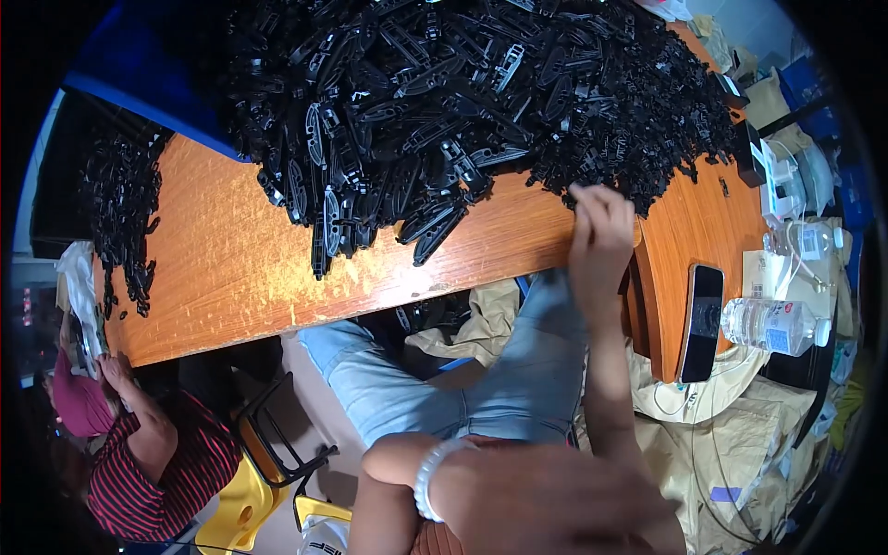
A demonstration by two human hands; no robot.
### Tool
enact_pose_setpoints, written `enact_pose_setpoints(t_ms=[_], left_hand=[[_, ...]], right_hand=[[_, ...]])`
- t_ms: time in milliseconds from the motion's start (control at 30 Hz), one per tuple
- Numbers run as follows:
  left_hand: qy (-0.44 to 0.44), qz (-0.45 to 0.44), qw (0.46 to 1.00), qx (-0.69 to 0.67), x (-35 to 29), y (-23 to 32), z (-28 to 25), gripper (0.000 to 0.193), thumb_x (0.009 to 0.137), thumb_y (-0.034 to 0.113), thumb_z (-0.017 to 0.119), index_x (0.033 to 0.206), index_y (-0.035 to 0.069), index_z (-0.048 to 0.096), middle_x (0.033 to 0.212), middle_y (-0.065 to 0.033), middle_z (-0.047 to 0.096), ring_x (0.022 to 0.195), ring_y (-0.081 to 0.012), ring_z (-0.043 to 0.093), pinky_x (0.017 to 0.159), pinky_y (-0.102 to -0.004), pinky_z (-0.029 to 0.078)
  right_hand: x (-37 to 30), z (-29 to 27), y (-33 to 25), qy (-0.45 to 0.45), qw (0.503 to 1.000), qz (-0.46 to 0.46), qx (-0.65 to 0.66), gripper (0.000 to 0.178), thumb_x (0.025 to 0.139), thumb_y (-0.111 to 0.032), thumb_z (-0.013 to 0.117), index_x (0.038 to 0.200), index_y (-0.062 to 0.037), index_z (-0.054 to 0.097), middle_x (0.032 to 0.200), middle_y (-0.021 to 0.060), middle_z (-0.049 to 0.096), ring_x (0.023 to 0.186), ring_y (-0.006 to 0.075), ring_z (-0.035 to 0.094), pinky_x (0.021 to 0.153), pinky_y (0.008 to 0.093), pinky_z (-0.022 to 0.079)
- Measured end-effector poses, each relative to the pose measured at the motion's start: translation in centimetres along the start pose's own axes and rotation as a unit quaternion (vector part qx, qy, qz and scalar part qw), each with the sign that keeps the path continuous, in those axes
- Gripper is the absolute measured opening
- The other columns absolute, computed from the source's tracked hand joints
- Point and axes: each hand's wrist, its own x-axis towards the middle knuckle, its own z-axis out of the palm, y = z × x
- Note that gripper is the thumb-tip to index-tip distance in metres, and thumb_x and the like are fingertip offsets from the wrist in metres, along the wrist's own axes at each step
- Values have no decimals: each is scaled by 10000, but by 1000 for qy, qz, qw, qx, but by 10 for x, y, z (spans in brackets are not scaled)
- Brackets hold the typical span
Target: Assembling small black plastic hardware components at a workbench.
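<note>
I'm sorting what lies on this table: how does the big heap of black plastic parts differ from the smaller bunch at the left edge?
The big heap of black parts is piled high and covers the far side of the wooden table; the small bunch is a thin, narrow strip. The right hand touches the big heap's edge; no hand is at the small bunch. Both look like the same black plastic.

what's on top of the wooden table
A big heap of black plastic parts covers most of the wooden table; a smaller pile lies left. The right hand touches the heap's edge. Wood beneath is hidden.
</note>
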Motion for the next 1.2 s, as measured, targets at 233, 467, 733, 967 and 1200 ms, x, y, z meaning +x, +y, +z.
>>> enact_pose_setpoints(t_ms=[233, 467, 733, 967, 1200], left_hand=[[29, 179, 975, 128, 15, 4, -6, 391, 896, 396, 527, 907, 53, 716, 930, -132, 676, 688, -194, 630, 524, -258, 524], [14, 239, 949, 205, 2, -1, -22, 290, 882, 286, 570, 911, 33, 711, 918, -160, 679, 671, -202, 645, 586, -284, 543], [110, 226, 956, 153, 7, 4, -12, 374, 847, 376, 620, 932, 23, 709, 902, -142, 687, 665, -222, 648, 573, -276, 547], [276, -75, 744, 604, -40, -51, -81, 181, 738, -24, 665, 910, -2, 613, 813, -141, 588, 707, -274, 594, 605, -326, 472], [189, -216, 627, 724, -48, -88, -115, 206, 738, 30, 640, 927, 23, 557, 863, -134, 485, 757, -302, 531, 581, -401, 440]], right_hand=[[-13, 19, 6, -28, 996, -6, 80, 250, 870, 12, 483, 1097, -20, 584, 988, 163, 544, 869, 314, 547, 751, 339, 453], [-21, 25, -16, -27, 990, -4, 136, 250, 872, -13, 482, 1106, -30, 570, 1008, 152, 544, 928, 311, 540, 796, 354, 450], [2, -11, 33, 4, 993, 30, -115, 146, 781, -25, 618, 924, -42, 640, 920, 100, 557, 861, 266, 522, 799, 383, 397], [-7, -9, 18, 33, 999, -12, -19, 146, 753, 21, 657, 878, -26, 599, 912, 80, 588, 797, 212, 545, 683, 318, 440], [-42, -8, -36, -112, 901, 194, 372, 127, 841, 43, 572, 961, 3, 577, 930, 52, 579, 697, 71, 559, 575, 186, 427]])
